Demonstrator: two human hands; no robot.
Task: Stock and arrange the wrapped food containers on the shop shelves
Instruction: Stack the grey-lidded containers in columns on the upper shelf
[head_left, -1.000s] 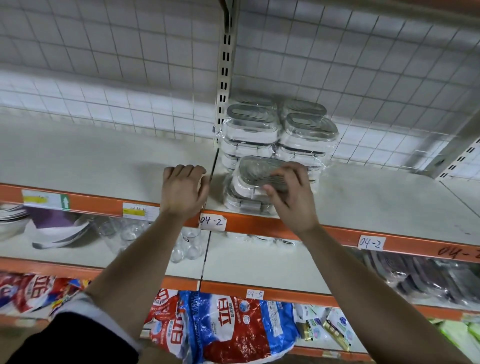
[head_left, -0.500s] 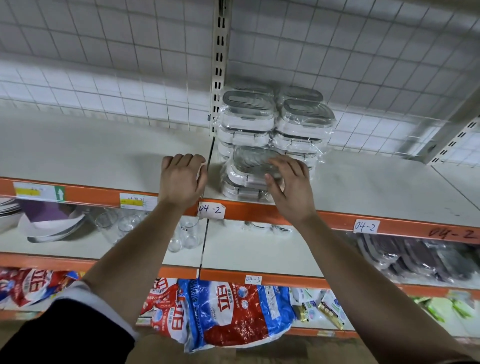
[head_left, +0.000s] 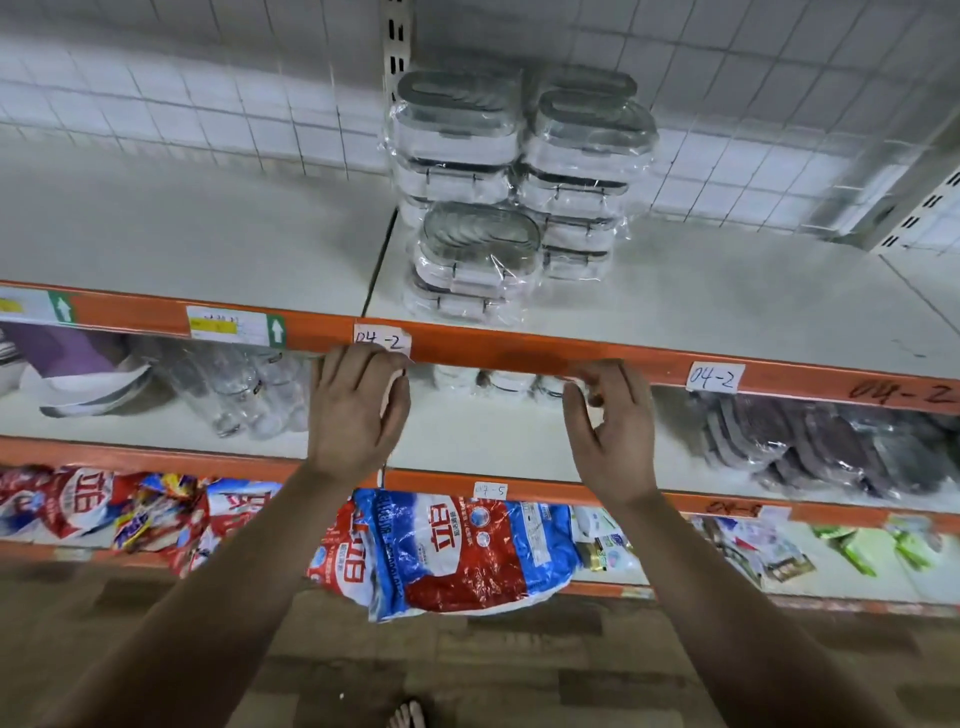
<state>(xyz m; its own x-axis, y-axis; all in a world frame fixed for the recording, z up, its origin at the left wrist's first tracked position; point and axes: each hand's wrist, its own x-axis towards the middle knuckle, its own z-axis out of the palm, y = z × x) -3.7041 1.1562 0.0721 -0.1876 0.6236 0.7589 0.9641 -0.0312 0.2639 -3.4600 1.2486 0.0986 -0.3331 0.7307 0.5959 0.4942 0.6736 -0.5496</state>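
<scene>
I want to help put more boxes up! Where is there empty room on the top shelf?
Two bare patches on the top shelf: a wide one left of the wrapped containers, past the shelf seam, and another on their right, toward the grey upright. In front of the stack, only a thin strip before the orange edge.

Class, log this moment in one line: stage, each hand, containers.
stage: hands off stack | left hand: empty, below top shelf | right hand: empty, loosely curled | wrapped containers: stacked on top shelf, untouched

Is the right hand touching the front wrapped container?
Apart. Head view: the right hand is below the orange shelf edge, the front wrapped container above it.
</scene>
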